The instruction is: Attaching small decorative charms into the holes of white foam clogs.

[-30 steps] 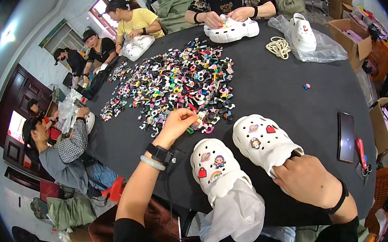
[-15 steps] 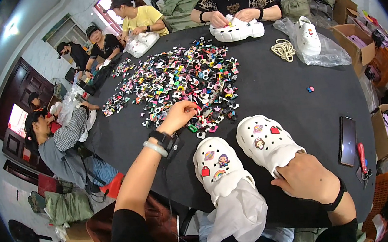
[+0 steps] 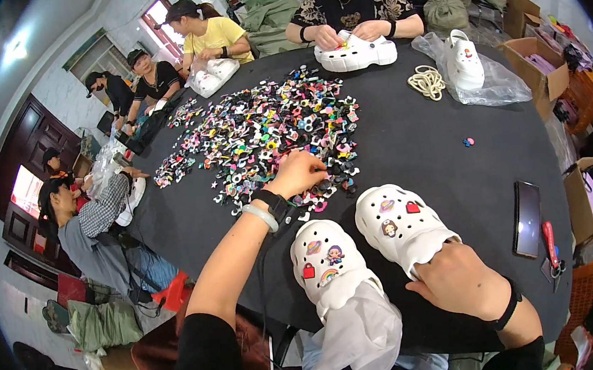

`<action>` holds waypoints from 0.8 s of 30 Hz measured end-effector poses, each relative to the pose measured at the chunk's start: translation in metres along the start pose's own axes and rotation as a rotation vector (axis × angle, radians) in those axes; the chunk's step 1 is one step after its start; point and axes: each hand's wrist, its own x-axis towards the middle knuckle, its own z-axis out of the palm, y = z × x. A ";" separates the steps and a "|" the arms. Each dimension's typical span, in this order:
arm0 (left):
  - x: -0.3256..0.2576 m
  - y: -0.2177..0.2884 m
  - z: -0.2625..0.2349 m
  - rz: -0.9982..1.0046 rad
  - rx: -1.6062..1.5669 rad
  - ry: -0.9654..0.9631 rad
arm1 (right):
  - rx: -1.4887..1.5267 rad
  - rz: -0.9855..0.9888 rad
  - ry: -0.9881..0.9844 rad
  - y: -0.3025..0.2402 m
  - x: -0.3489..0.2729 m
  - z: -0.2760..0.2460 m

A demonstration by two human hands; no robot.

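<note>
My left hand [image 3: 298,173] reaches over the near edge of a pile of small colourful shoe charms [image 3: 255,128], palm down. Its fingers are bent together at the charms; what they pinch, if anything, is hidden. My right hand [image 3: 463,279] grips the right white clog [image 3: 404,224] at its opening, fingers inside and thumb outside. That clog's toe carries a planet charm, a red bag charm and a round figure charm. Beside it lies the left white clog [image 3: 327,260] with planet, figure, red bag and rainbow charms. White wrapping [image 3: 361,332] bulges from its opening.
Across the black table [image 3: 420,137], a person handles a white clog [image 3: 355,52]. A coiled cord [image 3: 427,83] lies near another clog [image 3: 464,62] on clear plastic. To the right are a phone [image 3: 527,220] and red-handled scissors [image 3: 551,246]. Several people sit at the left.
My left hand has shifted right along the pile's near edge, and the red piece seen at its fingertips no longer shows. My right hand stays on the clog. The whole view has shifted slightly.
</note>
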 end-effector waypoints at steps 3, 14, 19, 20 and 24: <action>0.001 0.001 0.003 -0.045 -0.020 -0.127 | -0.009 -0.001 -0.011 -0.002 0.000 -0.001; -0.032 0.048 -0.054 -0.085 -0.994 0.066 | -0.047 -0.023 0.054 0.002 -0.001 0.008; -0.050 0.052 -0.066 -0.135 -1.053 0.089 | -0.056 -0.035 0.072 0.002 -0.002 0.008; -0.054 0.055 -0.070 -0.145 -1.150 0.056 | -0.055 -0.041 0.074 0.001 -0.001 0.008; -0.060 0.092 -0.083 -0.177 -1.117 -0.076 | -0.079 -0.015 0.054 -0.001 -0.001 0.005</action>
